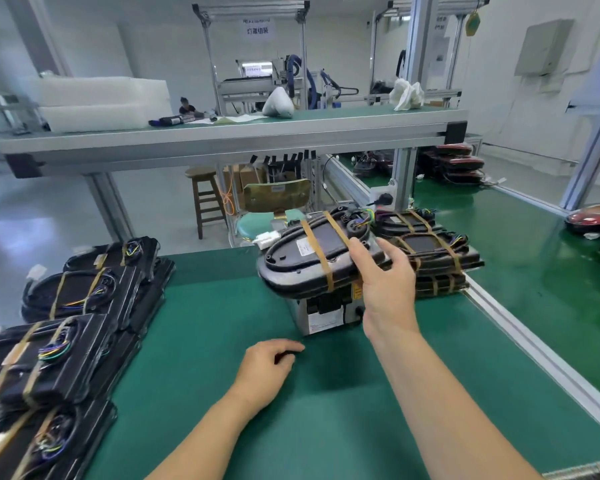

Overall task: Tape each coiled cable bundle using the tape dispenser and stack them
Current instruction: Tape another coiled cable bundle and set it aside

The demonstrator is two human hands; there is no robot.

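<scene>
— Nearest the wearer, on the green mat (326, 427): entry one?
— Left hand (269, 370). Rests palm-down on the mat, fingers loosely curled, holding nothing. Judged idle, parked clear of the work.
— Entry two, a little farther in?
— Right hand (387, 282). Grips the near end of one cable bundle (305, 258), thumb over the top; the fingers beneath are hidden. The bundle is lifted off the mat, tilted, directly above the tape dispenser (323, 315).
— Condition of the bundle?
— Black plate with cable coiled round its rim, two tan tape bands across it, white connector (266, 240) hanging off the far-left side. Taping looks finished, so it is likely held up for carrying to a pile, not for another band.
— Dispenser?
— Grey box, labelled front facing the wearer, set mid-mat where either hand can reach it. Its top is hidden under the bundle.
— Piles?
— Right stack (433, 258), just beyond the right hand, beside the dispenser at the bench rail: banded bundles laid flat, one on another. Nearest destination, in my judgement. Left stacks (70, 327), along the mat's left edge: several piles, also banded in tan tape.
— Farthest entries?
— Wooden stool (205, 199) on the floor beyond the bench. Upper shelf (243, 133) overhead, carrying white trays (94, 102).
</scene>
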